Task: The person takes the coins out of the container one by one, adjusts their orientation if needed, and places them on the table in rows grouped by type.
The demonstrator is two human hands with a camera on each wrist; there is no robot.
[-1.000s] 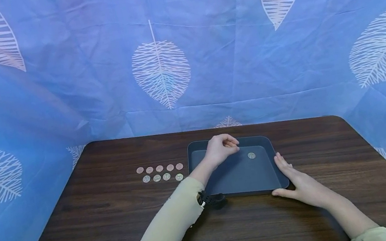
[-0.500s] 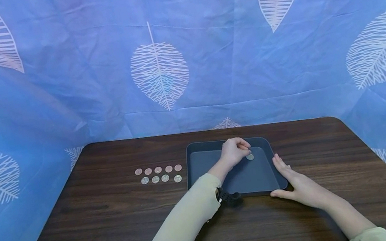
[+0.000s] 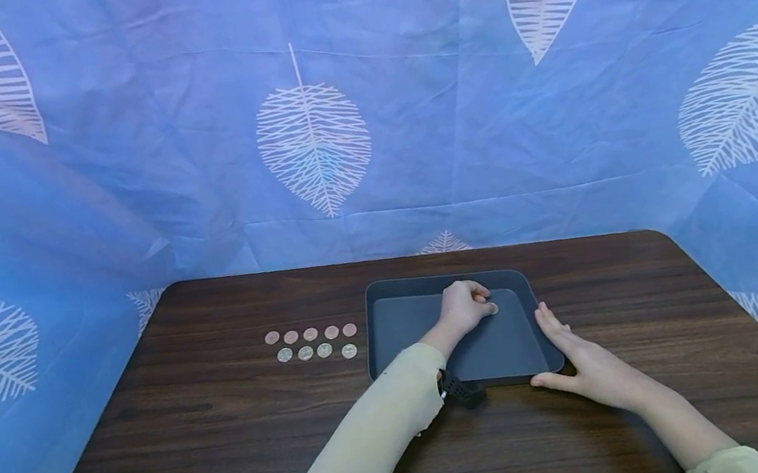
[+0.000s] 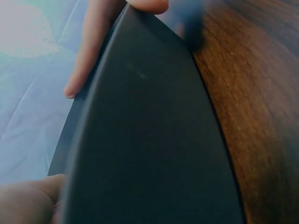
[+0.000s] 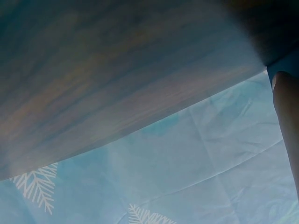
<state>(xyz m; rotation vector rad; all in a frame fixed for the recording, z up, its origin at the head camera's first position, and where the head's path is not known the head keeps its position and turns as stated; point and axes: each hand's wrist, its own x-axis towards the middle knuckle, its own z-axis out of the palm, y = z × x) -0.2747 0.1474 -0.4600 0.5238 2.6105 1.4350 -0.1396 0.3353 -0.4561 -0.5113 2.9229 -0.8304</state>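
Observation:
My left hand (image 3: 463, 307) reaches over the dark grey tray (image 3: 439, 380), its fingers curled and the thumb and fingertips pinching at a silver coin (image 3: 494, 308) on the tray floor. That coin is partly covered by the fingertips. With fingers stretched out, my right hand (image 3: 593, 368) rests against the tray's right side and front right corner. In the left wrist view the tray wall (image 4: 145, 135) fills the middle, with part of the left hand (image 4: 30, 200) at the lower left. A right-hand finger (image 5: 287, 116) shows at the right wrist view's edge.
Left of the tray, coins lie in two rows on the brown wooden table (image 3: 185, 466): several copper-coloured coins (image 3: 310, 333) behind, several silver coins (image 3: 305, 353) in front. A blue cloth with white leaf prints (image 3: 201, 149) hangs behind and beside the table.
My left hand has moved right across the tray to the silver coin, and its fingertips have come down onto it. The right hand stays at the tray's side.

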